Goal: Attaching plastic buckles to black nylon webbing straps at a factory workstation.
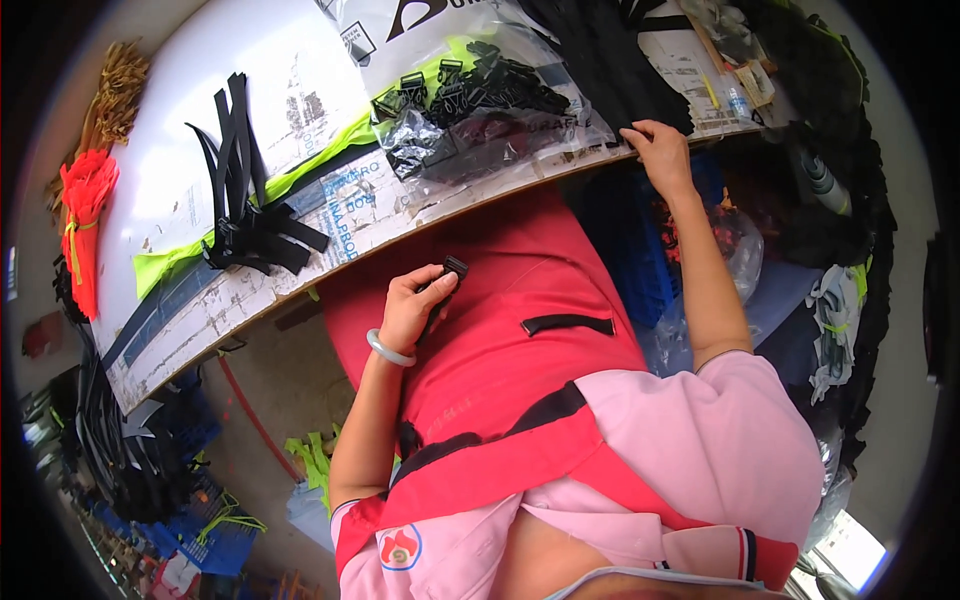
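My left hand is closed around a small black plastic buckle above the red apron. Dark material shows under its fingers, mostly hidden by the palm. At the table's front edge, my right hand pinches the near end of a black strap, part of a dark bundle stretching back across the table. Just left of that bundle, a clear plastic bag bears a heap of black plastic buckles.
Cut black straps lie on the white worktable at left, over a neon-yellow strip. Tied orange strips hang at the far left edge. Under the table at right stands a blue crate.
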Demonstrator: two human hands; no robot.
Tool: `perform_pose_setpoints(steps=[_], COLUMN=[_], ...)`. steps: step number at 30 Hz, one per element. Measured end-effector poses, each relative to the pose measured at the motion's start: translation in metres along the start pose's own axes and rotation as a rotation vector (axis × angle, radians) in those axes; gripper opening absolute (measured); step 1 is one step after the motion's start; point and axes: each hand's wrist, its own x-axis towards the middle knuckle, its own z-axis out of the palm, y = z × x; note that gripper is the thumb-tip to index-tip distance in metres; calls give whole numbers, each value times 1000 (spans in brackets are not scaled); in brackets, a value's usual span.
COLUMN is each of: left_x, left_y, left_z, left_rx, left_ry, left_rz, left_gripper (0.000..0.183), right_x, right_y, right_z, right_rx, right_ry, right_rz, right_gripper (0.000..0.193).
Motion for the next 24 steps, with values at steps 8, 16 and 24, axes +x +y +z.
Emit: perform_pose_setpoints(steps=[8,16,24], left_x=[13,14,-11], left_y=[15,32,-10], left_z=[19,33,-39], left_rx=[-79,161,659], left_ry=[9,-34,108], left_rz=[215,466,314], left_gripper=[13,16,19], right_x=[-42,-126,-22], right_y=[-76,-128,-109], right_z=[-3,66,-1], right_rx=[1228,1163,1436], right_ry=[-398,-752,-392], right_rz=[298,254,167], right_gripper=[19,26,26])
